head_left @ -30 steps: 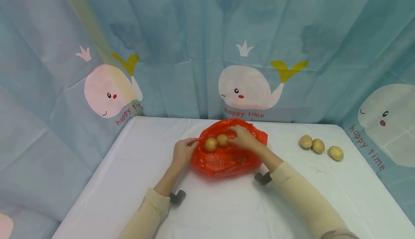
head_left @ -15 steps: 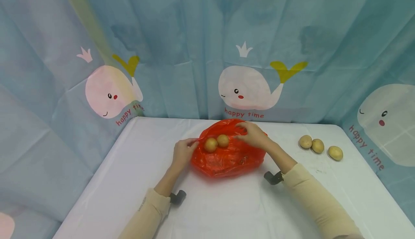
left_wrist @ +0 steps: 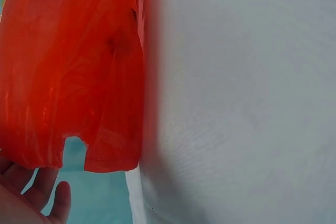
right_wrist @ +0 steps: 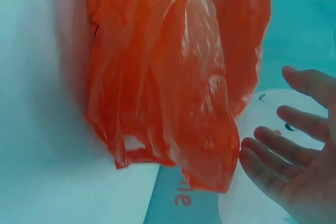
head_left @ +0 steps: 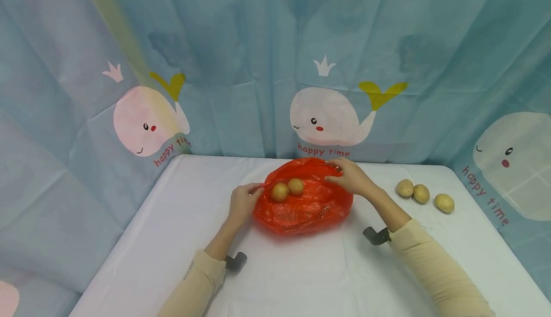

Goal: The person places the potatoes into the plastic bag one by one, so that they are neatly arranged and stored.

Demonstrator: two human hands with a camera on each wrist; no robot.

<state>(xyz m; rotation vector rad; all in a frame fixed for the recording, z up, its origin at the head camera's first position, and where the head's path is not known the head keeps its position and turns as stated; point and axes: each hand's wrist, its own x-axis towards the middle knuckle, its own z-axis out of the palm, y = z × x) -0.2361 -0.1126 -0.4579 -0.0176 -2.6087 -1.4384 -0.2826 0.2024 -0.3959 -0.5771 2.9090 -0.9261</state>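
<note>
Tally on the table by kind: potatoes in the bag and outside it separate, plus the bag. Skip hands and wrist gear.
Loose potatoes: 3
Bagged potatoes, visible ones only: 2
Red bag: 1
Total: 6; can't tell whether the bag hides more.

A small curtained-off booth is shown; whether it is housed in a home, a lab or a workshop cannot be told. It is screened at the back and on both sides by hanging, creased, pale-blue sheet curtains (head_left: pixel 241 44), on which rounded white cartoon whales (head_left: pixel 327 109), small pale pointed crowns (head_left: pixel 324 68) and red "happy time" lettering (head_left: pixel 324 151) are printed. Close against them a wide, white-covered table (head_left: pixel 297 278) is set, and above it stubby dark-grey wrist cameras (head_left: pixel 236 262) are worn, as on a recording set
</note>
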